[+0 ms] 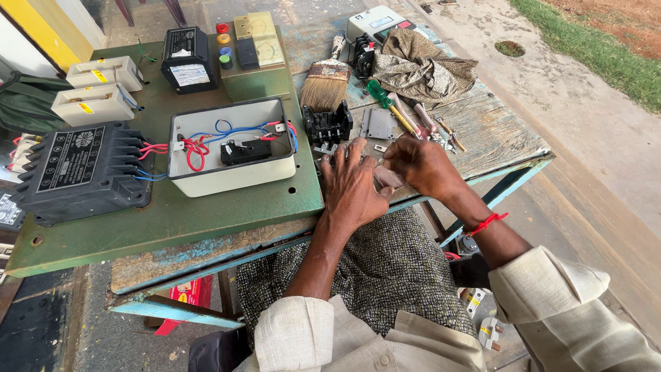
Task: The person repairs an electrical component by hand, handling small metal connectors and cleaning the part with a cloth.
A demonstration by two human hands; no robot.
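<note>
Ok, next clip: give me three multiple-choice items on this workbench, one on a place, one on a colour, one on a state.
1. Where does the paintbrush lie?
A. beyond the black switch block
B. inside the open white box
C. on the floor

2. What colour is the screwdriver handle?
A. yellow
B. green
C. black

3. How is the white box?
A. lid shut
B. upside down
C. open, wires showing

Key: 1 A, its bristles sit just past the block; 2 B, the handle is plainly green; 3 C, red and blue wires are visible inside.

Small grey metal part (387,178), flat on worn wooden table edge, partly hidden beneath hands.
</note>
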